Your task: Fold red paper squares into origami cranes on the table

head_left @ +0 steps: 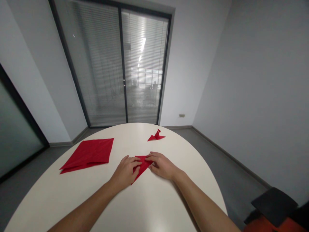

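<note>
A small piece of red paper (143, 165), folded into a triangle, lies on the round table between my hands, one point towards me. My left hand (123, 171) grips its left side, fingers and thumb bent over the edge. At the upper right corner, my right hand (162, 165) pinches the paper between fingers and thumb. Both hands cover parts of the paper's edges. Beyond them stands a folded red paper crane (157, 136). To the left rests a stack of larger red paper sheets (90, 150), apart from my left hand.
The round white table (154, 206) has its curved edge beyond the crane and to both sides. A black and orange chair (274, 206) is at the lower right. Glass doors with blinds (108, 71) and pale walls (253, 80) surround the table.
</note>
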The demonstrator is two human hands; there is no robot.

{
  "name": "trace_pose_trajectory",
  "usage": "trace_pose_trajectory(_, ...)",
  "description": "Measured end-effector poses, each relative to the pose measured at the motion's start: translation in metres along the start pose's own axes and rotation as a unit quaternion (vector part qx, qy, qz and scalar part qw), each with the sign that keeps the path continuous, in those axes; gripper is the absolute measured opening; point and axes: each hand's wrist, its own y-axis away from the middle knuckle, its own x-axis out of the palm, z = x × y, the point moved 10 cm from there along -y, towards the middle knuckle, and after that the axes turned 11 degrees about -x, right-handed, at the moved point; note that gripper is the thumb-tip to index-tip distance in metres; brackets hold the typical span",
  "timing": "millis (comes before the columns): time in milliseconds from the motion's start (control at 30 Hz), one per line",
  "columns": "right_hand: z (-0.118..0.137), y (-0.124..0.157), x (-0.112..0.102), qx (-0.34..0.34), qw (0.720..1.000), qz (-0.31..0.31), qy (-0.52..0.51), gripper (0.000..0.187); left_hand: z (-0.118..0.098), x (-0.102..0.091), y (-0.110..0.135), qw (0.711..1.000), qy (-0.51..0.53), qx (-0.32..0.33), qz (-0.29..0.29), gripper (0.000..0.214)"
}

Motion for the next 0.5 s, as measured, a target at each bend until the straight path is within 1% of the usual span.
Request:
trace_pose_trajectory(67,-0.004,0.001,0.001,0.008,1.000,-0.001,-0.009,0.037,-0.004,-0.003,0.001,1.000,-0.001,-0.006,0.001,0.025)
trace_pose_trajectory(267,-0.015,0.005,0.004,0.037,0.999,-0.011,-0.017,0.035,-0.012,-0.007,0.003,1.000,-0.002,0.001,-0.002,0.033)
trace_pose_trajectory(500,-0.015,0.005,0.003,0.049,0.998,-0.025,-0.015,0.033,-0.014,-0.009,0.002,0.999,-0.014,0.017,-0.037,0.025)
